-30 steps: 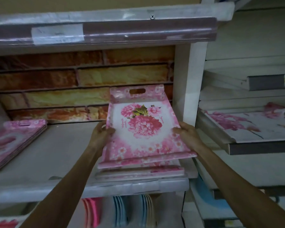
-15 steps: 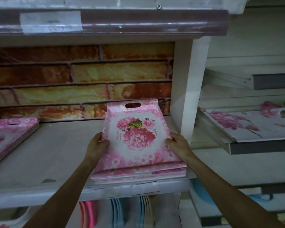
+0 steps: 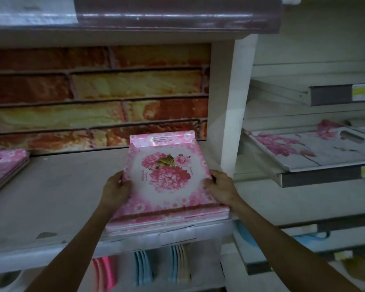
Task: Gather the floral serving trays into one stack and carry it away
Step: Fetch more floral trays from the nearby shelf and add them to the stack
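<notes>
On shelf (image 3: 51, 197), hands (image 3: 116, 188) gripping tray stack (image 3: 167, 182).

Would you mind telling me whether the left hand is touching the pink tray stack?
Touching: the head view shows the left hand gripping the pink tray stack's left edge.

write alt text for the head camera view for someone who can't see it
Two hands, the left hand and right hand, grip the sides of a stack of pink floral trays resting at the front of a grey shelf. Another pink tray pile lies at the shelf's far left, and a white floral tray sits on the neighbouring rack.
</notes>
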### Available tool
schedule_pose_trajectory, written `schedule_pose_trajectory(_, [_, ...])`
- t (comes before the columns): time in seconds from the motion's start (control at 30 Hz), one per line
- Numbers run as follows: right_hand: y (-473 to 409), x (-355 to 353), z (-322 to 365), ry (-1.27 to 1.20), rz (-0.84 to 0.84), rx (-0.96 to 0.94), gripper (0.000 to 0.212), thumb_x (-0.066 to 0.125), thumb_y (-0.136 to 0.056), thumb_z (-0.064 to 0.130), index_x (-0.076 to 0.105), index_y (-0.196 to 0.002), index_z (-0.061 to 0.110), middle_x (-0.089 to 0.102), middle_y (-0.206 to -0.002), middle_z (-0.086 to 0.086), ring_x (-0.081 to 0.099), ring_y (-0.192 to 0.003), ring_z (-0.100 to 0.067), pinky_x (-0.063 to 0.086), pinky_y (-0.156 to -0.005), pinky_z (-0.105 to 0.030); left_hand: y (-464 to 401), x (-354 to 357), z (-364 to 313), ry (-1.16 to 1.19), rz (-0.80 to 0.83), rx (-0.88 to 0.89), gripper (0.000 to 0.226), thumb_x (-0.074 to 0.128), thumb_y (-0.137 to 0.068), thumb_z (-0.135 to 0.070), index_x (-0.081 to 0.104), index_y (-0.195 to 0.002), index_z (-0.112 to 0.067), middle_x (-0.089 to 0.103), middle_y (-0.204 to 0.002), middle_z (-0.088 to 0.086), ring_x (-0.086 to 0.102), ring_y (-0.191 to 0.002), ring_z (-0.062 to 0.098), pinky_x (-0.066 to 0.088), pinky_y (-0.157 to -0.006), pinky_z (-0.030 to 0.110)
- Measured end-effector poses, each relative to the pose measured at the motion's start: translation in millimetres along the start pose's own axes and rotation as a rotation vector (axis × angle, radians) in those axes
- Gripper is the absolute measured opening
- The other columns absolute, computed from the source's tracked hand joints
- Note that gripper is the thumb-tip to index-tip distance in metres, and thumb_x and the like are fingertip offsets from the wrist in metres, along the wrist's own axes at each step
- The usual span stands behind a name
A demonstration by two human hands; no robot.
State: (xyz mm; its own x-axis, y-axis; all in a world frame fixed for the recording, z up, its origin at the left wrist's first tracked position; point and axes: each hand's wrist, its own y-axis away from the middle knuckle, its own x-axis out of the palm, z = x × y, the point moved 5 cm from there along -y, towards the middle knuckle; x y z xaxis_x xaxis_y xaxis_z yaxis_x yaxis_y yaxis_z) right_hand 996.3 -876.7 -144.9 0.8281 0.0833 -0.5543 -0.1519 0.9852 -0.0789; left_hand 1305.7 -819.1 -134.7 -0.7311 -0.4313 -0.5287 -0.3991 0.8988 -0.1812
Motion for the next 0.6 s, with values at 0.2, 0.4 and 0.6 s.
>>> schedule_pose_trajectory(0.2, [-4, -21, 3, -0.015, -0.011, 0.018, 0.026, 0.055, -0.096, 0.023, 0.061, -0.119, 0.014, 0.065, -0.101, 0.004, 0.062, -0.088, -0.011, 0.043, -0.066, -0.004, -13, 2, -3, -0.198, 0.029, 0.010, 0.024, 0.052, -0.084, -0.003, 0.058, -0.105, 0.005, 0.068, -0.073, 0.019, 0.064, -0.053, 0.028, 0.052, -0.051, 0.030])
schedule_pose_trajectory(0.4, [14, -89, 1, -0.149, -0.142, -0.036, 0.017, 0.057, -0.095, 0.012, 0.061, -0.111, 0.012, 0.073, -0.102, -0.015, 0.069, -0.077, -0.013, 0.058, -0.071, -0.024, -8, 5, -47, -0.133, -0.092, 0.213, 0.034, 0.062, -0.089, -0.004, 0.056, -0.122, 0.004, 0.066, -0.110, 0.024, 0.067, -0.075, -0.007, 0.049, -0.073, 0.008])
schedule_pose_trajectory(0.6, [54, -179, -15, -0.144, -0.293, -0.081, 0.013, 0.055, -0.096, 0.009, 0.066, -0.104, 0.006, 0.073, -0.084, -0.007, 0.068, -0.066, -0.012, 0.047, -0.052, -0.015, 22, 45, -114, 0.080, 0.007, 0.343, 0.022, 0.054, -0.096, -0.009, 0.061, -0.113, -0.019, 0.071, -0.096, 0.008, 0.068, -0.092, 0.026, 0.042, -0.070, 0.000])
